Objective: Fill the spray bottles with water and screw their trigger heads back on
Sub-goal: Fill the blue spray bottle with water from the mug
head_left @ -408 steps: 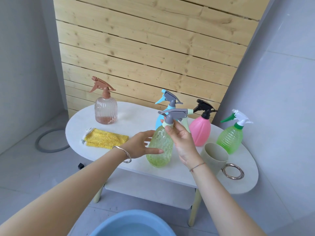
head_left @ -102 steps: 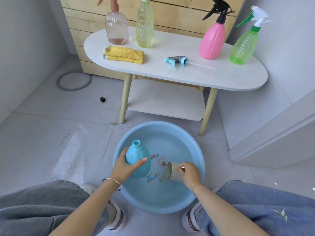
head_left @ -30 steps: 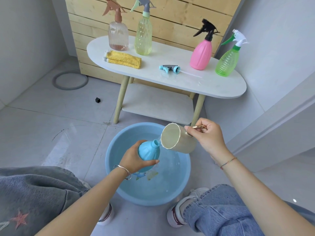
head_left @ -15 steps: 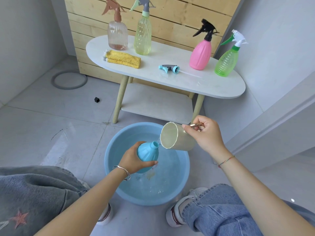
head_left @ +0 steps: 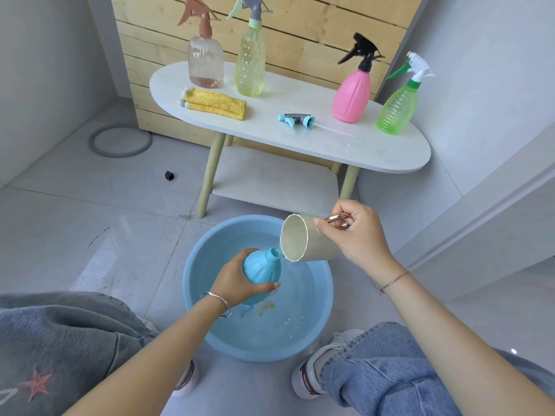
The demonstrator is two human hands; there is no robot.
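now your left hand [head_left: 237, 280] grips the blue bottle [head_left: 262, 276] over the basin [head_left: 198, 307], right hand [head_left: 357, 232] pinching the tipped cup [head_left: 303, 243]; its trigger head [head_left: 295, 119] waits on the table [head_left: 390, 154], not yet screwed on.

– Colours on the white table [head_left: 300, 94]?
– Far left, ribbed rosy bottle [head_left: 205, 63], brown head; dimpled lime bottle [head_left: 249, 67]; yellow cloth [head_left: 214, 103]; pink bottle [head_left: 350, 97], black head; ribbed green bottle [head_left: 396, 111].
– Nearer?
– Near, sky-blue bottle [head_left: 261, 273], cream mug [head_left: 315, 244], blue basin [head_left: 264, 352], perhaps printed inside.
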